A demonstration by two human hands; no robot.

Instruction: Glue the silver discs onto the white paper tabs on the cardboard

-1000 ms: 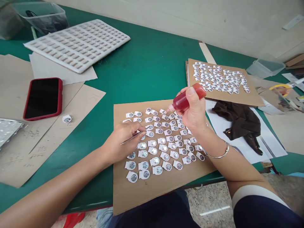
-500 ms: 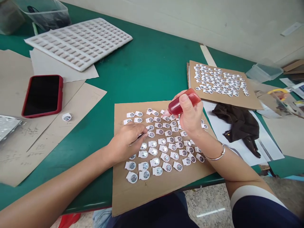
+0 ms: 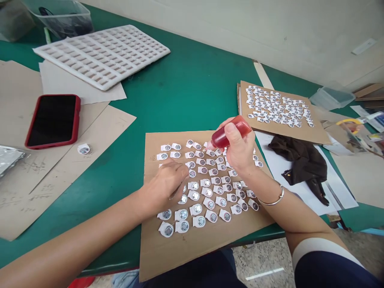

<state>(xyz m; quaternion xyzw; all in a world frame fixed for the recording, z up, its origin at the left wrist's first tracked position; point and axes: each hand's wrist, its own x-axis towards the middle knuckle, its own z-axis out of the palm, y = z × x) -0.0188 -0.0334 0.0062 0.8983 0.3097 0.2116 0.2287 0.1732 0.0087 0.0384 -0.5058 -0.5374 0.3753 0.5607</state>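
A red squeeze bottle [image 3: 222, 138] is gripped in my right hand [image 3: 241, 152], tilted with its pale nozzle pointing down and left, close above the pieces. My left hand [image 3: 166, 184] is closed around thin metal tweezers [image 3: 173, 195], mostly hidden by the fingers; their tip is near a piece. Under both hands lies a brown cardboard sheet [image 3: 160, 258]. Rows of small white tabbed pieces [image 3: 199, 221] with round silvery centres cover much of it. My hands hide some of these pieces.
A second cardboard sheet [image 3: 318, 134] with similar pieces lies at the back right, near dark cloth [image 3: 300, 160] and yellow-handled scissors [image 3: 349, 121]. On the left are a red-cased phone [image 3: 54, 120], a single piece [image 3: 84, 149], a white grid tray [image 3: 105, 56] and a clear bin [image 3: 72, 20].
My left hand has turned slightly, with the tweezers now more hidden. My right hand and the bottle have shifted only a little. The whole view has moved slightly.
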